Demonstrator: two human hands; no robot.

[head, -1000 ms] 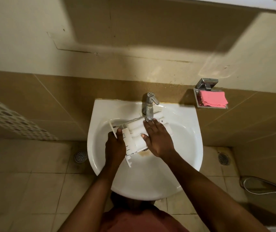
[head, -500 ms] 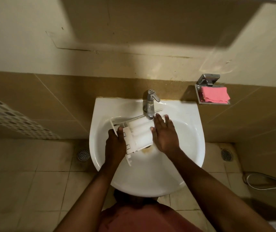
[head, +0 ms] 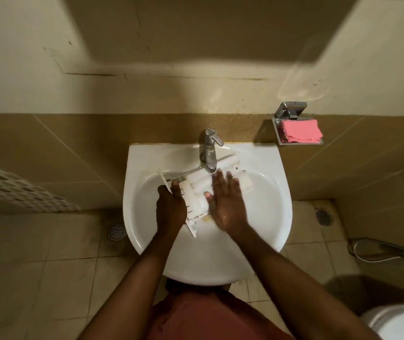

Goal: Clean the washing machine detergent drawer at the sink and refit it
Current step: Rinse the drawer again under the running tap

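Left hand [head: 170, 207] curls round the near-left end of the white detergent drawer [head: 196, 192], thumb on top. Right hand [head: 225, 202] is flat, fingers straight and spread, palm laid on the drawer's middle, gripping nothing. Drawer lies slantwise in the white sink [head: 278, 217], far end just under the chrome tap [head: 210, 153]. On the wall at right, a metal dish [head: 277, 134] holds a pink cloth [head: 301, 131].
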